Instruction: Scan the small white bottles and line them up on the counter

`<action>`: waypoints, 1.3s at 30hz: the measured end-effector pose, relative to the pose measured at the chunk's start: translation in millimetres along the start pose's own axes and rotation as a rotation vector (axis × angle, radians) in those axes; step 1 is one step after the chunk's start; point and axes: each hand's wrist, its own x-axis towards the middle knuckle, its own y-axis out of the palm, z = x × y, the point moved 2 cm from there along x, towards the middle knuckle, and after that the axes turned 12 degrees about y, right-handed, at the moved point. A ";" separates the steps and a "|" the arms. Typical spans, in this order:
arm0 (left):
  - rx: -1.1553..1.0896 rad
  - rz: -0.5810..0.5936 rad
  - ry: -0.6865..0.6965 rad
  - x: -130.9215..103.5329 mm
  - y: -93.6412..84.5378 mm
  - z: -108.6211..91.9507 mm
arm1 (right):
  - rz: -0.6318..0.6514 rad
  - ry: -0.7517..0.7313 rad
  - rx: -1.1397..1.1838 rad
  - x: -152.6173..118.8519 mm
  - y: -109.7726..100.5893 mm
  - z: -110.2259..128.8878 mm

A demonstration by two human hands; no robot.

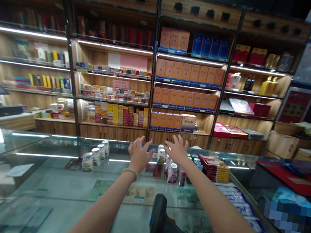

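Both my arms stretch forward over a glass counter [69, 193]. My left hand [139, 154], with a bracelet at its wrist, hangs above the glass with its fingers spread and nothing in it. My right hand [178, 150] reaches over a cluster of small bottles, fingers apart; whether it touches one I cannot tell. A white-capped bottle [161, 155] stands just left of its fingertips, and another white-capped bottle [172, 173] is below it. To the left, several white bottles [96, 156] form a slanting row.
A black handheld scanner [158, 215] stands at the front of the counter. Stacked red and gold packets [214, 169] sit right of the bottles, with blue-and-white packets [234, 198] nearer. Behind the counter are wooden shelves [169, 139] of boxes. A red mat [297, 179] lies at right.
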 end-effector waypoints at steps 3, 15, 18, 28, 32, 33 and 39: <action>0.000 0.040 -0.008 0.1 9.7 2.4 | 0.049 -0.007 -0.014 9.4 6.3 2.7; -0.018 0.199 -0.039 -2.9 54.5 2.2 | 0.148 -0.023 -0.069 31.6 25.9 10.3; -0.024 0.223 -0.040 -4.1 64.1 0.2 | 0.150 -0.032 -0.080 31.6 27.7 10.9; -0.047 0.238 -0.037 -7.4 69.8 -5.5 | 0.143 -0.038 -0.087 26.5 22.4 14.5; -0.041 0.223 -0.034 -10.5 61.0 -5.2 | 0.137 -0.052 -0.081 21.4 19.6 17.5; -0.036 0.219 -0.034 -11.4 58.8 -4.9 | 0.135 -0.056 -0.079 19.7 19.1 18.3; -0.021 0.185 -0.016 -20.4 44.7 -5.0 | 0.125 -0.079 -0.068 3.7 13.6 22.8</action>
